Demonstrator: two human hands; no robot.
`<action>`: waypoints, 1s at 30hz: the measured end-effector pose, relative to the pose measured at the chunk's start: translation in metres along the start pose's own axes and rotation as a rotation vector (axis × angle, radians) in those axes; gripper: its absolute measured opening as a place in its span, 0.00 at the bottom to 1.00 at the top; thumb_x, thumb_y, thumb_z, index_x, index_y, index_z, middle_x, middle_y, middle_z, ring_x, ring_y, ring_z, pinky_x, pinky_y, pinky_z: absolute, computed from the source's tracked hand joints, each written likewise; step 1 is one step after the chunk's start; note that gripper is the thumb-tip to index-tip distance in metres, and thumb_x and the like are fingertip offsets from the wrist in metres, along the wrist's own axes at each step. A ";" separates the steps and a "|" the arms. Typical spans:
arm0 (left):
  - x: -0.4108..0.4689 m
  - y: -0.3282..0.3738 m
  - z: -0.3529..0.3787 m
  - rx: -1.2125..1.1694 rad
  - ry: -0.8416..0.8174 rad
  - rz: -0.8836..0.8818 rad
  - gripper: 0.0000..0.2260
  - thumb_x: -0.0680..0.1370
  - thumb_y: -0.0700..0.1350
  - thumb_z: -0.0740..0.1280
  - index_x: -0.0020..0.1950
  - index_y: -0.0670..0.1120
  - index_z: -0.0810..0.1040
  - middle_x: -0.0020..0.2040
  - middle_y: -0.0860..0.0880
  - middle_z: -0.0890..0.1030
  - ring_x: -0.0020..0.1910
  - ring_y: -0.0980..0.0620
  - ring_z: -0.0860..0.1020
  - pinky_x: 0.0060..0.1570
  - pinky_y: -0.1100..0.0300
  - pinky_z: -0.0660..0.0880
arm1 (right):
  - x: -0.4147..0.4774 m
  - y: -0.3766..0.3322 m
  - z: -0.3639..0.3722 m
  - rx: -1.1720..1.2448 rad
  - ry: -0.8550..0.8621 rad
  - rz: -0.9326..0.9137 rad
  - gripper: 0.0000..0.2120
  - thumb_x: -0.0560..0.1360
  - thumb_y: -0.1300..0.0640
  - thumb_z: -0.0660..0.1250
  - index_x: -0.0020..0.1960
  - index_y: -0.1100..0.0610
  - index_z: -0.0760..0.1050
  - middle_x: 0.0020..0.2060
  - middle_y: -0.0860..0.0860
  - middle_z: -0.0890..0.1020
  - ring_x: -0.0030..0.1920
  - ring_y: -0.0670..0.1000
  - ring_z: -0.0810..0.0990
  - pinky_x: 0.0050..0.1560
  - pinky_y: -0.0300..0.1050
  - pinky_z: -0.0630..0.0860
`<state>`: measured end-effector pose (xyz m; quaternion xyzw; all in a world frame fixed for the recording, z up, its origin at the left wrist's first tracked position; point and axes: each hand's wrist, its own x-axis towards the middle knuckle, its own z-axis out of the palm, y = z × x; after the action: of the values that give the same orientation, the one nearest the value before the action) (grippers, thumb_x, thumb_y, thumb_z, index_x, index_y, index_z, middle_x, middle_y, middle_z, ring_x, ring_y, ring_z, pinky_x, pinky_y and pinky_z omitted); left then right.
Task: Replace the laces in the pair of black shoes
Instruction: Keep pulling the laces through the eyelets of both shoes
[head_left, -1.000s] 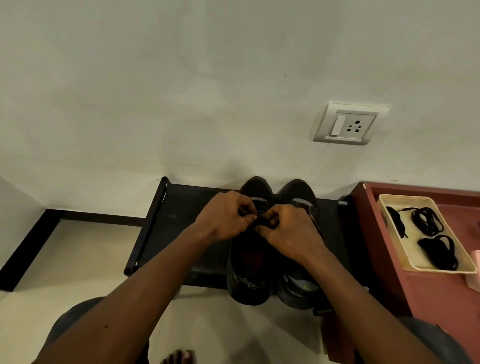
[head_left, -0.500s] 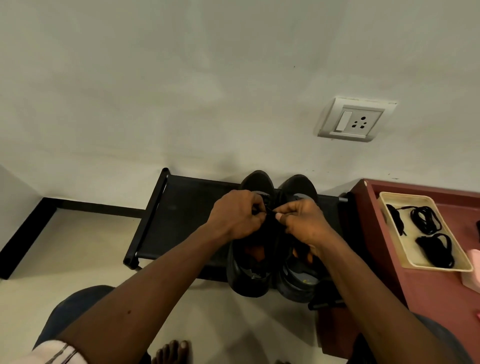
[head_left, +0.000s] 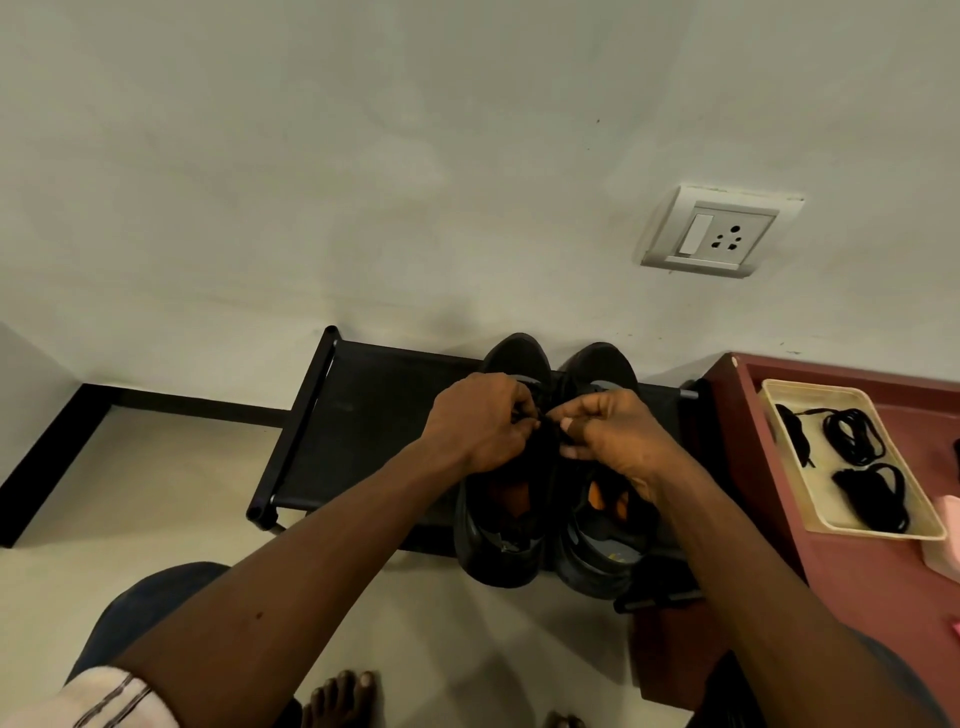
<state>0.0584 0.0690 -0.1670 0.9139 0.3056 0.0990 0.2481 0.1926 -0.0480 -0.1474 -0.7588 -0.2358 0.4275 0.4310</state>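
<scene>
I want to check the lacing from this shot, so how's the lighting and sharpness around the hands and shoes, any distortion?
Head view: dim, even light, no glare, slightly soft; the left hand and right hand shade the black shoes, so the lace they pinch blends into the dark uppers. Same view: wide-angle stretch skews the rack; spare laces in the tray read clearly.

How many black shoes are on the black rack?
2. The left shoe lies under the left hand, the right shoe beside it under the right hand, toes toward the wall. No more are visible.
</scene>
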 end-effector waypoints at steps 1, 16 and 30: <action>-0.001 0.000 0.000 -0.004 0.001 0.008 0.21 0.77 0.52 0.74 0.33 0.62 0.63 0.33 0.65 0.65 0.31 0.63 0.66 0.32 0.68 0.57 | 0.000 0.001 0.002 -0.053 0.018 -0.029 0.09 0.81 0.68 0.67 0.47 0.59 0.84 0.46 0.57 0.86 0.49 0.53 0.86 0.40 0.37 0.83; -0.011 -0.008 0.001 0.042 0.072 -0.002 0.10 0.78 0.55 0.72 0.57 0.55 0.80 0.47 0.56 0.69 0.51 0.53 0.72 0.57 0.49 0.70 | -0.011 -0.009 -0.004 0.023 0.416 -0.226 0.10 0.80 0.62 0.69 0.43 0.52 0.83 0.36 0.51 0.86 0.40 0.50 0.86 0.42 0.44 0.84; -0.021 -0.003 0.000 -0.077 0.056 -0.132 0.21 0.78 0.57 0.71 0.69 0.53 0.73 0.67 0.48 0.73 0.68 0.47 0.70 0.68 0.44 0.72 | -0.060 -0.054 -0.026 0.842 0.221 -0.544 0.11 0.84 0.59 0.56 0.46 0.54 0.74 0.39 0.54 0.83 0.43 0.59 0.85 0.45 0.46 0.81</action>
<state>0.0396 0.0585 -0.1690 0.8785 0.3679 0.1196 0.2805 0.1840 -0.0758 -0.0671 -0.4715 -0.1851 0.2749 0.8172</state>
